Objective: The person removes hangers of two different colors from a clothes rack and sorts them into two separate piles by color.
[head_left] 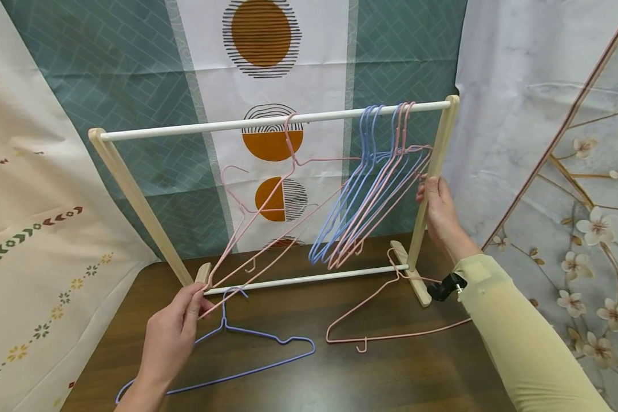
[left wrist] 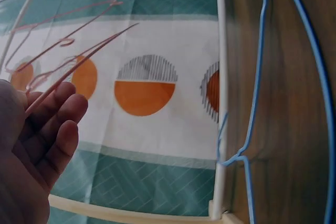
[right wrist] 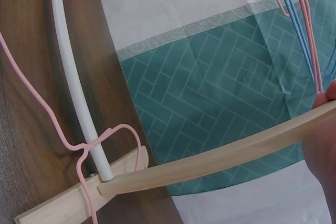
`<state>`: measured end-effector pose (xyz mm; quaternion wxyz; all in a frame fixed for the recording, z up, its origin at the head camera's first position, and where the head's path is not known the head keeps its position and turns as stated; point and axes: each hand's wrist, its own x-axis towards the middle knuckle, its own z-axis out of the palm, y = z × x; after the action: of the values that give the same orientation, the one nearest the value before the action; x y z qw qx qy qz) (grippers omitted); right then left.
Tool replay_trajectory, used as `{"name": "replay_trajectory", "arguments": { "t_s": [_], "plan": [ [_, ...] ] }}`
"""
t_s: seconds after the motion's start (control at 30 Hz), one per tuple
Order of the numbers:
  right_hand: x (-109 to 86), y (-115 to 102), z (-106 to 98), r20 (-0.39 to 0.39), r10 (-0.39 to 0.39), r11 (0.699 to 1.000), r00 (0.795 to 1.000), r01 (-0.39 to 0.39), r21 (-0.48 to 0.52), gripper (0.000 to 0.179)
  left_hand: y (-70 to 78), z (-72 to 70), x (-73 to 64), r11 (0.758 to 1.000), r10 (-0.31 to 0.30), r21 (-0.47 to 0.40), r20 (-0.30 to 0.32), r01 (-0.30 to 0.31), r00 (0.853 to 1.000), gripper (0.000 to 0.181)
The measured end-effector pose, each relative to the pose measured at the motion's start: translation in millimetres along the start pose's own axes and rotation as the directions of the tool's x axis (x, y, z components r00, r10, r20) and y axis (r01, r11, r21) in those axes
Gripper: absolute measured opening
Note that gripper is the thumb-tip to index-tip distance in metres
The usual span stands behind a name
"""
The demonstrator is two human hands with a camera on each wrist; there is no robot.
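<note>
My left hand [head_left: 171, 329] pinches the near corners of what look like two pink clothes hangers [head_left: 268, 200]. One has its hook over the rack's white top rail [head_left: 185, 130]; the other's hook stands free, below the rail. In the left wrist view, the thumb side of the left hand [left wrist: 31, 145] meets the pink wires [left wrist: 68, 74]. Around the rack's right wooden post [head_left: 438, 154] my right hand [head_left: 443, 214] is gripped, fingertips behind it close to the hanging hangers. Several blue and pink hangers [head_left: 360, 194] hang bunched at the rail's right end.
On the dark wooden table [head_left: 309, 377] lie a blue hanger [head_left: 257, 375] at the front left and a pink hanger [head_left: 391, 337] by the rack's right foot [head_left: 417, 286]. A white lower rail [head_left: 314, 278] joins the feet. A patterned cloth [head_left: 129, 74] hangs behind.
</note>
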<state>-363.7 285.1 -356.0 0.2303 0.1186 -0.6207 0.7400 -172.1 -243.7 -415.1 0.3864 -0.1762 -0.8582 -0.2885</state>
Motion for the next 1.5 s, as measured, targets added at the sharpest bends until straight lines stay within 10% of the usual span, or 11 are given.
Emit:
{"name": "replay_trajectory", "arguments": {
  "t_s": [0.4, 0.83, 1.23, 1.5],
  "plan": [
    [-1.0, 0, 0, -0.01, 0.009, 1.0, 1.0, -0.009, -0.017, 0.042, 8.3, 22.3, -1.2, 0.934, -0.234, -0.214, 0.242, 0.287, 0.942, 0.016],
    [-1.1, -1, 1, -0.005, 0.021, 1.0, 1.0, -0.021, -0.019, 0.036, 18.1, 50.3, 8.0, 0.707, -0.328, -0.366, 0.589, 0.605, 0.739, 0.02],
    [-0.6, -2, 0, -0.005, 0.022, 0.999, 1.0, -0.022, -0.028, 0.039, 28.6, 78.5, 15.5, 0.663, -0.241, -0.383, 0.705, 0.643, 0.668, 0.029],
    [-0.7, -3, 1, 0.002, 0.023, 0.999, 1.0, -0.022, -0.028, 0.043, 43.2, 104.9, 19.4, 0.652, -0.138, -0.445, 0.726, 0.614, 0.673, 0.027]
  ]
}}
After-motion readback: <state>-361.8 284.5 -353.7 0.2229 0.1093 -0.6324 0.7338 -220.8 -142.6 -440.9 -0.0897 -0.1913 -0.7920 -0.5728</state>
